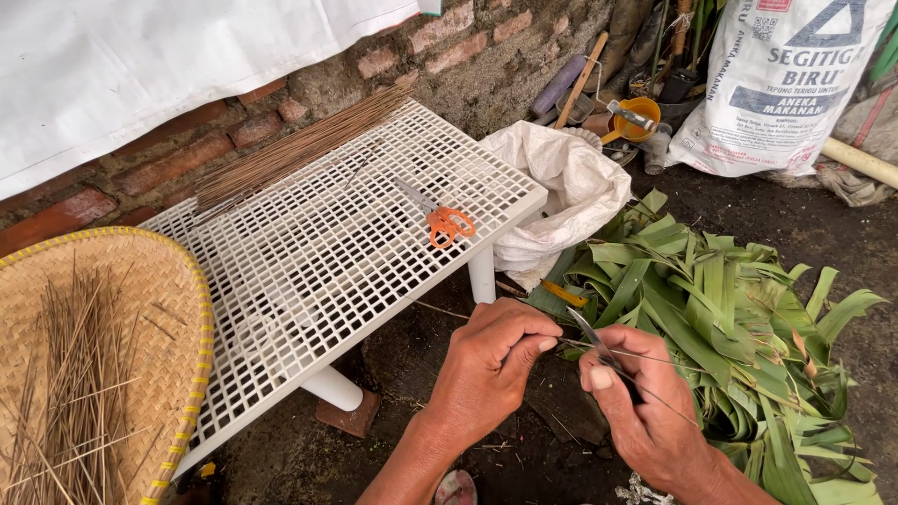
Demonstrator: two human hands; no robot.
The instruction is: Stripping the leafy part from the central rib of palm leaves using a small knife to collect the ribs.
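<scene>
Both forearms come up from the bottom edge of the frame, bare all the way to where the picture cuts them off; no sleeve or cuff shows on either. The left hand [491,369], lower centre, wears no glove, ring, band or watch that can be seen; its knuckles are creased, its nails short, and tendons ridge the back of it. The right hand [636,402], just to the right of it, is equally unadorned; the thumbnail is broad, pale and cut short; veins stand out a little toward the wrist.
</scene>
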